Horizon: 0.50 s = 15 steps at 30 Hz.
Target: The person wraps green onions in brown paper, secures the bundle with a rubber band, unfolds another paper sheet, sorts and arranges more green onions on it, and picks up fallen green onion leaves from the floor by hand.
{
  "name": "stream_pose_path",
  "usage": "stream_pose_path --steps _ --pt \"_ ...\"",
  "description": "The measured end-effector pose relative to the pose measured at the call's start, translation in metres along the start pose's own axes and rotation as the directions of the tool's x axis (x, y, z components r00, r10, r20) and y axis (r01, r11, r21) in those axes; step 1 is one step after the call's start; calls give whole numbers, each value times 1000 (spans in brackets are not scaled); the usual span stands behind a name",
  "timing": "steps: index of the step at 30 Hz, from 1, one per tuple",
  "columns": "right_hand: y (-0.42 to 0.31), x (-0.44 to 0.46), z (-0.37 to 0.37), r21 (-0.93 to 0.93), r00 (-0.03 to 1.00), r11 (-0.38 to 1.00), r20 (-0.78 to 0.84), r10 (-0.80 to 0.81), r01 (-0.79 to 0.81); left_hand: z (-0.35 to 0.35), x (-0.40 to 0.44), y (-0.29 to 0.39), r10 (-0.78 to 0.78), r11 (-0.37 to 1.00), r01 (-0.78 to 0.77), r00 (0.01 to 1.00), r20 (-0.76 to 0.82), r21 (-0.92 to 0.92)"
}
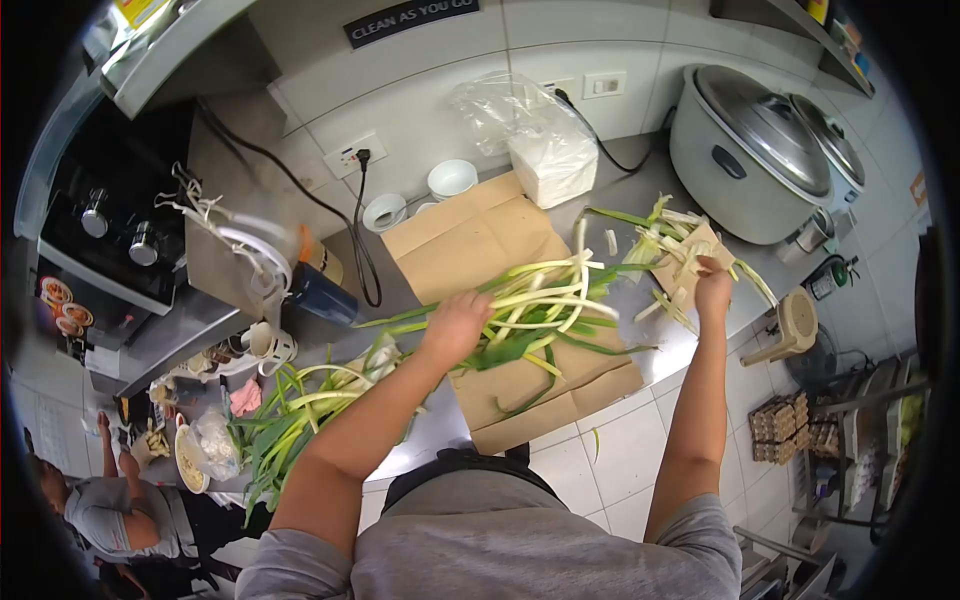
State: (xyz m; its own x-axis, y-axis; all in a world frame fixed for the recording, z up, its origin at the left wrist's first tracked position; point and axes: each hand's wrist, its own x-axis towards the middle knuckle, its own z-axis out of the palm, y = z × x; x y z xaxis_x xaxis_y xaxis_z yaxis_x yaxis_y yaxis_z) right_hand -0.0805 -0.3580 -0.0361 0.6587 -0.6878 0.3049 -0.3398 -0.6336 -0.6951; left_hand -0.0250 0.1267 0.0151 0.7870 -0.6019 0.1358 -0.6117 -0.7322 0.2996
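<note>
A loose bunch of slim leeks (545,295), pale stalks with flat green leaves, lies across an unfolded sheet of brown cardboard (475,235) on the steel counter. My left hand (460,325) is closed round the left part of the bunch. Off to the right, my right hand (712,287) is over a heap of pale leek trimmings (655,245) on a smaller cardboard piece (680,285). Its fingers are curled together, and what they hold is too small to make out. Another pile of leeks (290,425) lies left of my left forearm.
A big lidded rice cooker (740,150) stands at the back right. White bowls (452,180) and a plastic-wrapped white stack (555,165) sit by the wall. A dark blue container (322,292) is at left. Another person (130,510) stands far left. Egg trays (778,428) are at lower right.
</note>
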Motion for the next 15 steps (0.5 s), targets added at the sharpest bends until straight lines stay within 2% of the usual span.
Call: stream_pose_path --steps 1,3,4,5,6,7,8,9,10,11,12,13,14,15 --pt "-17 2 -10 3 1000 1000 14 -14 14 7 -2 -7 -19 1000 19 1000 -6 -1" --pt "-64 -3 -32 288 968 956 -251 22 53 14 -3 -12 -9 999 9 1000 -24 -31" --pt "-70 -2 -25 288 972 956 -236 10 60 7 2 -11 -76 996 80 994 79 -44" --pt "-74 -1 -17 -284 861 925 -369 -349 253 1 3 -10 -92 994 97 993 79 -50" --pt "-77 -5 -13 -774 671 570 -269 -691 277 -6 1 -8 -53 998 55 993 -103 19" --pt "-78 -15 -9 -775 668 560 -254 -700 292 -12 -4 -3 -2 995 30 960 -282 94" --pt "-86 -25 -5 -562 746 698 -199 -636 444 -33 -12 -1 -55 998 52 974 -220 -21" --pt "-98 -38 1 -294 804 791 -105 -585 536 -57 -22 -2 -77 997 73 969 -235 -26" --pt "-112 -59 2 -101 930 931 156 -334 351 -79 -40 -5 -71 995 57 979 -190 -78" --pt "-128 -83 2 15 889 997 450 -80 82 -94 -59 -16 -62 991 44 988 -145 -127" --pt "-144 -106 4 3 749 1000 663 -19 23 -103 -82 -31 -99 986 77 985 -143 -149" --pt "-154 -125 6 -25 556 999 830 37 -30 -113 -106 -47 -133 980 108 981 -142 -168" --pt "-140 -138 18 -13 537 1000 843 20 -16 -121 -130 -63 -242 960 224 965 -98 -167" --pt "-116 -147 36 108 675 960 690 -261 260 -128 -155 -79 -348 928 336 936 -57 -161"
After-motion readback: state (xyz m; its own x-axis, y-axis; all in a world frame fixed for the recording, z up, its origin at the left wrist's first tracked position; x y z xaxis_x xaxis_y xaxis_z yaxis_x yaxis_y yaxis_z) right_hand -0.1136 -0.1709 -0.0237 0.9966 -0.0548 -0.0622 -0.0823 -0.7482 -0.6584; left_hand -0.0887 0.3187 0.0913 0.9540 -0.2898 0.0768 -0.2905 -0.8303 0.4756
